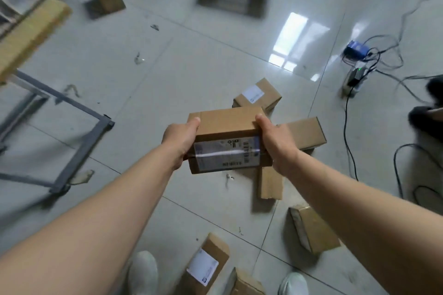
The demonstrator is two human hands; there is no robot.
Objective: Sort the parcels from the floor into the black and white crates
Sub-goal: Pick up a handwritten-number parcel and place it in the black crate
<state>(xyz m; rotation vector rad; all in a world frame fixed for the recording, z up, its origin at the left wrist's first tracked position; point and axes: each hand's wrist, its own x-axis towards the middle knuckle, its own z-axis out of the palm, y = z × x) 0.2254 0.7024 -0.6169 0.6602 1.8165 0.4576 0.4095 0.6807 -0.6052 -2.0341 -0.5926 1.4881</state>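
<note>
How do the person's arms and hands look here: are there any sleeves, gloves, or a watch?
Both arms are bare: the left arm and the right arm show no sleeve up to the frame edge. The left hand and the right hand wear no gloves. No watch or bracelet shows on either wrist. Rings cannot be ruled out, as much of each hand is hidden.
</note>
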